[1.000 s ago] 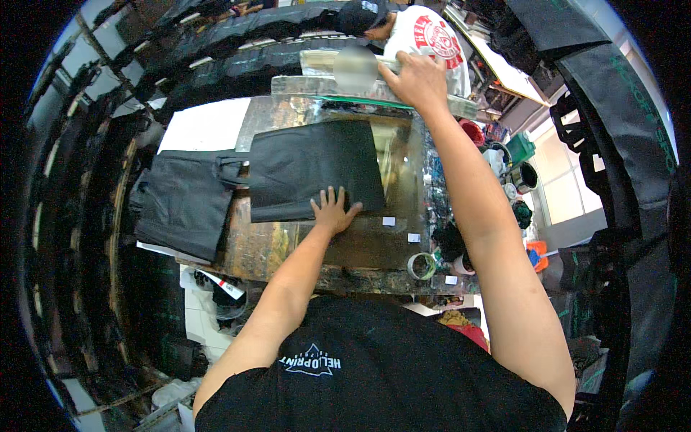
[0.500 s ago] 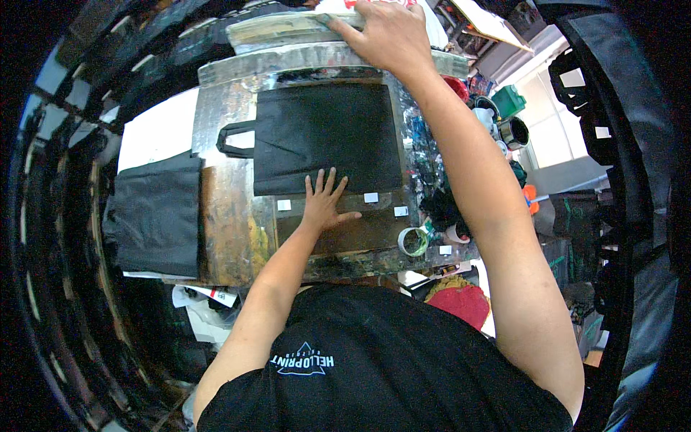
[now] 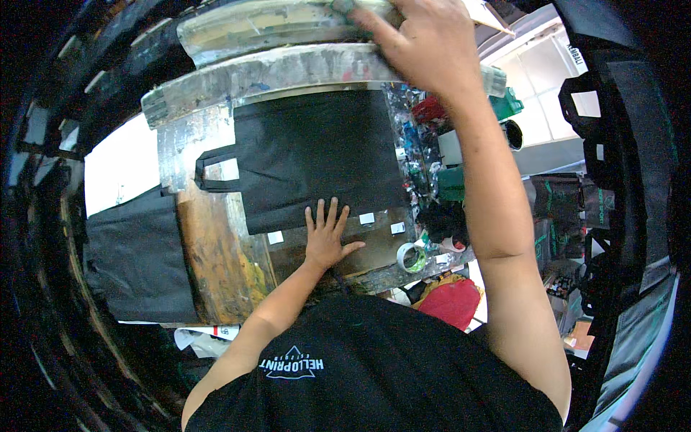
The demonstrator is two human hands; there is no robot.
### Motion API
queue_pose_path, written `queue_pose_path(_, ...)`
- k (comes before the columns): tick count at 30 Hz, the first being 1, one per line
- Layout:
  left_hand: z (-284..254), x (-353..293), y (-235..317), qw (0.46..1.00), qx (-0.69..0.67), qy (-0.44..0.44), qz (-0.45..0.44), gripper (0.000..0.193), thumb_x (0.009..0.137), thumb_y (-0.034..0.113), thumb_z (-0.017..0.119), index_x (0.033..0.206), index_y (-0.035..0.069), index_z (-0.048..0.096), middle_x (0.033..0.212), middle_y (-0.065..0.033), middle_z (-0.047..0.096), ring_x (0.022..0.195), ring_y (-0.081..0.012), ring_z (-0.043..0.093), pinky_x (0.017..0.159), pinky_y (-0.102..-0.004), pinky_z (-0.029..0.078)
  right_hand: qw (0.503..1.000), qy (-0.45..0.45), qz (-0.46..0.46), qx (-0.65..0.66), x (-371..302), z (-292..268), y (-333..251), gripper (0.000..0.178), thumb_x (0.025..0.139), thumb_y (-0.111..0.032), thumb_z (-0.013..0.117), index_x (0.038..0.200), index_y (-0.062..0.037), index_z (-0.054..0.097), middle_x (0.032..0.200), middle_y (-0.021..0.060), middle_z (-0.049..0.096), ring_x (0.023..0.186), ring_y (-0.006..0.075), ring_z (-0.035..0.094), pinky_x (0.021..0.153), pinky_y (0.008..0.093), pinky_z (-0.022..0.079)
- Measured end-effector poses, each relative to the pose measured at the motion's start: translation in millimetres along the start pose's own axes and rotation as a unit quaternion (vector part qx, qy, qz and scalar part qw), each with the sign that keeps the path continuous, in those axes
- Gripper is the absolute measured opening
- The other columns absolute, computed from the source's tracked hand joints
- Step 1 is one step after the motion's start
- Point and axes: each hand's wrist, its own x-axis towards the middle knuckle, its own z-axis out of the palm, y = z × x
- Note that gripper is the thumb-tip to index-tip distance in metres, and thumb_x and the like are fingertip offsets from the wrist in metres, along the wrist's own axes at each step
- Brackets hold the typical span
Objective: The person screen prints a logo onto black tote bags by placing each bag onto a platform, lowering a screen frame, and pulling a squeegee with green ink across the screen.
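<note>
Bag (image 3: 320,155): black, flat on table (image 3: 216,248), long axis left-right, handle (image 3: 201,171) leftward. Left hand (image 3: 328,241): nearer, spread open at bag's near edge. Right hand (image 3: 435,50): beyond bag's far edge, at frame (image 3: 266,75); grip indeterminable.

The work area centres on a wooden table (image 3: 216,252), its surface stained brown and ochre and spattered with paint along the right side; a small portion of pale floor (image 3: 476,277) is visible beyond its near edge. A bright, paned window (image 3: 543,108) occupies the upper right, above a plain grey wall section (image 3: 558,157). Light is strongest at this window, whereas the left side, fitted with a dark tiered rack (image 3: 66,216) whose rails bend along the fisheye rim, remains dim.
</note>
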Motion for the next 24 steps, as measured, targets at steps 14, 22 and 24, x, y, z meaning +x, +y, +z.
queue_pose_path(14, 7, -12, -2, 0.997, 0.076, -0.001, 0.023, 0.099, 0.088, 0.08, 0.047, 0.158, 0.01, 0.037, 0.168, -0.0211, 0.017, 0.155, -0.0427, 0.013, 0.122, -0.0652, 0.01, 0.998, 0.034, -0.018, -0.048, -31, 3, -9, 0.055, 0.092, -0.057, 0.061, 0.102, -0.0038, 0.072, 0.092, 0.0183, 0.072, 0.092, 0.0338, 0.068, 0.087, 0.0491, 0.042)
queue_pose_path(22, -143, 0, -3, 0.741, -0.615, 0.245, -0.109, 0.075, 0.102, 0.064, 0.045, 0.142, 0.001, 0.053, 0.126, -0.0209, 0.068, 0.115, -0.036, 0.067, 0.102, -0.0493, 0.052, 0.998, -0.011, -0.01, -0.064, -77, -4, -28, 0.056, 0.092, -0.06, 0.058, 0.104, -0.0068, 0.069, 0.095, 0.0146, 0.071, 0.096, 0.0314, 0.066, 0.09, 0.0504, 0.04)
queue_pose_path(24, -211, -5, -5, 0.51, -0.822, 0.252, -0.041, 0.092, 0.099, 0.074, 0.031, 0.151, -0.002, 0.027, 0.144, -0.0305, 0.052, 0.132, -0.0371, 0.055, 0.112, -0.0504, 0.044, 0.997, -0.025, -0.006, -0.077, -105, 3, -30, 0.056, 0.091, -0.06, 0.058, 0.111, -0.0085, 0.068, 0.096, 0.0113, 0.07, 0.099, 0.0288, 0.063, 0.092, 0.051, 0.038)
